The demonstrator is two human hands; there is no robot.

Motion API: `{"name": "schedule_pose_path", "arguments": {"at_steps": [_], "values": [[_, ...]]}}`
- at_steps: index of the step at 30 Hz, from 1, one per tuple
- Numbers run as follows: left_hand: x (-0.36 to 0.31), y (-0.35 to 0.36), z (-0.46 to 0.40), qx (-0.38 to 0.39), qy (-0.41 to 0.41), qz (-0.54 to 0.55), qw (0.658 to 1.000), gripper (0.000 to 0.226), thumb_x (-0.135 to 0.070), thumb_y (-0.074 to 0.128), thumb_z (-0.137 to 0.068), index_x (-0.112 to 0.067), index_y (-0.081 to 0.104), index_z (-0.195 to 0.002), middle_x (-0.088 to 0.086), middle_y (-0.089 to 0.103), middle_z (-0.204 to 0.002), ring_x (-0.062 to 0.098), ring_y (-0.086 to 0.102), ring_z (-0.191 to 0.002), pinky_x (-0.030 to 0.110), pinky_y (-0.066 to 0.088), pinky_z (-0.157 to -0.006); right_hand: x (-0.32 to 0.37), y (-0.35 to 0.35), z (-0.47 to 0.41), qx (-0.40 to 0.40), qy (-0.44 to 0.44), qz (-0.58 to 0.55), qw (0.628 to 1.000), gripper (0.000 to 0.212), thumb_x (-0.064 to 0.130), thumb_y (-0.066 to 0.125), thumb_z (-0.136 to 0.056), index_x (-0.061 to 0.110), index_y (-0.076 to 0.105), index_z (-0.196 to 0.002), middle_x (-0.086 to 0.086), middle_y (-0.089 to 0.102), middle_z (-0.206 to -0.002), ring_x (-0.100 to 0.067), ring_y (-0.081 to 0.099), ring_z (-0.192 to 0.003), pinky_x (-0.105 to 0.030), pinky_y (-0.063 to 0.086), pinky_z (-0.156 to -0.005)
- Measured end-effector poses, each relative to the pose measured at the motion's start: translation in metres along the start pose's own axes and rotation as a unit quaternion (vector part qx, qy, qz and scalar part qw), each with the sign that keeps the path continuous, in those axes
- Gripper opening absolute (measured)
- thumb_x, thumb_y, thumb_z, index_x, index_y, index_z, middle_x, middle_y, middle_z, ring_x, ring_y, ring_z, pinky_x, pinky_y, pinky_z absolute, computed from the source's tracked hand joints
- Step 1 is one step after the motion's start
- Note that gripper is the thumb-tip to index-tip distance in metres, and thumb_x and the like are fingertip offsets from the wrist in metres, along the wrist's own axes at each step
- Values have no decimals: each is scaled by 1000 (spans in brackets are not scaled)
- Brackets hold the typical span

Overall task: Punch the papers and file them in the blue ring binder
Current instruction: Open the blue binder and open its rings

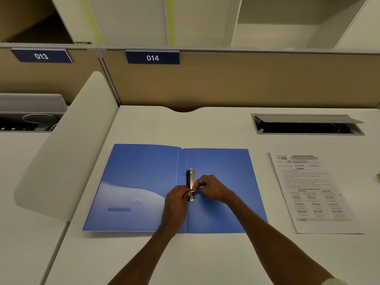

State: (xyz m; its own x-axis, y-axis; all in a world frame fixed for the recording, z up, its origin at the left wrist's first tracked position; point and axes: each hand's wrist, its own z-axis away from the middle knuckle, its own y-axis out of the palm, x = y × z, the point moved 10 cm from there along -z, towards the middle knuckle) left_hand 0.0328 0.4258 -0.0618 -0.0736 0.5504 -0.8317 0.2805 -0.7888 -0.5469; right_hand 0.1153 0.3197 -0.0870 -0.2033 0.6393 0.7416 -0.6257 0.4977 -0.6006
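White laminate forms the desk (205,128), on which the blue ring binder (139,182) is laid open and flat, both covers spread. To the right of the binder, apart from it, a stack of printed papers (312,194) is seen lying flat; no hole punch is visible. At the binder's spine the metal ring mechanism (190,182) is mounted upright along the fold. The left hand (176,197) is placed at the lower end of the mechanism, fingers curled and pinched on the near ring; the right hand (209,188) is set just beside it, fingertips pinched on the same part from the other side. Whether the rings are parted cannot be told.

The binder is judged to be thin, light and flexible plastic, likely to slide on the smooth desk, so it is best steadied at the spine. The mechanism is judged stiff and sprung; its rings are best gripped close to the base. The papers are judged limp and best lifted by an edge.
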Motion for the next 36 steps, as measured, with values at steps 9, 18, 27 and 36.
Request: {"name": "schedule_pose_path", "arguments": {"at_steps": [9, 18, 27, 36], "values": [[8, -1, -2, 10, 5, 6, 1000, 17, 1, 57, -91, -2, 72, -98, 13, 71, -93, 20, 66, -84, 31, 54, -81, 7, 2, 6, 6, -41, 41, 998, 30, -11, 53, -83, -1, 72, -104, -21, 65, -109, -31, 58, -103, -39, 46, -95], [14, -1, -3, 3, 6, -40, 999, 16, -2, 62, -88, -1, 72, -101, 16, 73, -96, 17, 65, -85, 10, 41, -82, 2, 2, 8, 12, -40, 21, 999, 32, -13, 52, -84, 1, 72, -106, -19, 64, -112, -28, 57, -105, -29, 43, -95], [15, -2, 1, -14, 11, -57, 998, 17, -5, 64, -88, -2, 73, -103, 13, 74, -98, 23, 69, -89, 18, 45, -85, -1, 4, 7, 24, -36, 21, 999, 37, -17, 50, -79, 1, 72, -103, -17, 63, -112, -25, 57, -106, -26, 43, -96], [15, -8, 2, -28, 11, -40, 999, 18, -2, 68, -84, 0, 73, -101, 15, 74, -98, 22, 69, -89, 19, 45, -86, 0, 3, 11, 30, -54, 2, 998, 42, -21, 45, -71, 0, 72, -94, -14, 63, -110, -24, 58, -105, -32, 47, -97]]}}
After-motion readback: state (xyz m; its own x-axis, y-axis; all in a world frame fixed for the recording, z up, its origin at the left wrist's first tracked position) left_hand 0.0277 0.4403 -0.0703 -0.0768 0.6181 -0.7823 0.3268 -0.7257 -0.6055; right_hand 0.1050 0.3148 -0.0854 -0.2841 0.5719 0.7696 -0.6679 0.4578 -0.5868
